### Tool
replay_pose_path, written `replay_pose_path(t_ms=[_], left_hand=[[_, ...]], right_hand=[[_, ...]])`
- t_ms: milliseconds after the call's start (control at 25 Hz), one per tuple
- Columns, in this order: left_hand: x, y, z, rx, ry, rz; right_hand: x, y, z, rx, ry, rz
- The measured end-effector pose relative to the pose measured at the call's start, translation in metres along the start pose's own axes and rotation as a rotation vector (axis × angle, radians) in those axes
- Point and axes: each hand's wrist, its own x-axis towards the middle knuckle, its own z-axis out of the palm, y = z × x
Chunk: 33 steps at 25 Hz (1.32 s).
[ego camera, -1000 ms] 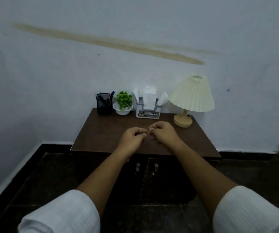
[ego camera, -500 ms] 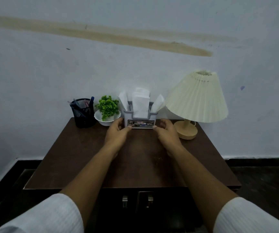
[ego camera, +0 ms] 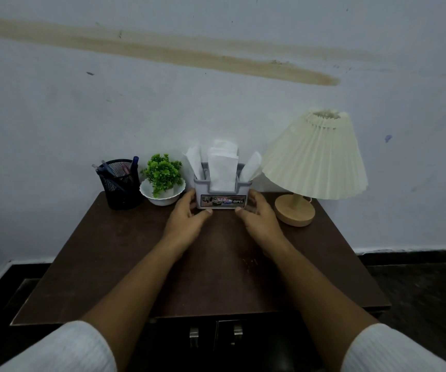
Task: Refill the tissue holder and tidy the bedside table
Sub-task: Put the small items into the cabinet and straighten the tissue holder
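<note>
A grey tissue holder (ego camera: 222, 196) with a printed label stands at the back middle of the brown bedside table (ego camera: 125, 264), close to the wall. White tissues (ego camera: 222, 167) stick up from its middle slot and from both side slots. My left hand (ego camera: 187, 214) grips the holder's left end, thumb at the lower front edge. My right hand (ego camera: 256, 213) grips its right end the same way.
A black mesh pen cup (ego camera: 121, 183) with pens and a small green plant in a white bowl (ego camera: 162, 187) stand left of the holder. A cream pleated lamp (ego camera: 314, 162) on a wooden base stands right. Cabinet doors with metal handles (ego camera: 193, 335) lie below.
One second ago my hands were together over the table's front. They reached forward to the holder's two ends, and I came closer to the table.
</note>
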Motion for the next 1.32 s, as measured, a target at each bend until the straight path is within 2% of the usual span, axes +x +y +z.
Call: replay_pose_path(t_ms=[200, 280, 360, 400, 520, 600, 680, 800, 1040, 1240, 1320], left_hand=[[-0.004, 0.006, -0.002, 0.0, -0.095, -0.029], [-0.011, 0.013, -0.007, 0.014, -0.066, -0.021], [-0.02, 0.018, -0.017, 0.09, 0.058, 0.01], [-0.024, 0.02, -0.024, 0.142, 0.138, 0.036], [-0.028, 0.017, -0.051, 0.191, 0.388, 0.05], [-0.025, 0.007, -0.066, 0.111, 0.452, 0.014], [-0.02, -0.002, -0.074, 0.04, 0.398, -0.006], [-0.01, -0.012, -0.077, 0.003, 0.294, 0.008], [-0.001, -0.021, -0.078, 0.014, 0.307, 0.008], [-0.005, -0.018, -0.084, -0.027, 0.234, 0.012], [-0.011, -0.017, -0.093, 0.011, 0.278, 0.046]], right_hand=[[-0.006, -0.004, -0.004, 0.008, -0.073, 0.034], [-0.007, -0.003, -0.002, -0.074, 0.0, 0.012], [-0.011, -0.004, 0.004, -0.188, 0.105, -0.03], [-0.014, -0.008, 0.01, -0.2, 0.105, -0.046], [-0.02, -0.017, 0.041, -0.103, -0.047, -0.039], [-0.019, -0.016, 0.069, -0.067, -0.156, -0.041], [-0.016, -0.012, 0.094, -0.072, -0.227, -0.055], [-0.006, -0.004, 0.117, -0.131, -0.213, -0.096], [0.005, -0.003, 0.125, -0.221, -0.169, -0.136], [0.0, -0.003, 0.123, -0.218, -0.138, -0.126], [-0.009, -0.004, 0.125, -0.248, -0.091, -0.157]])
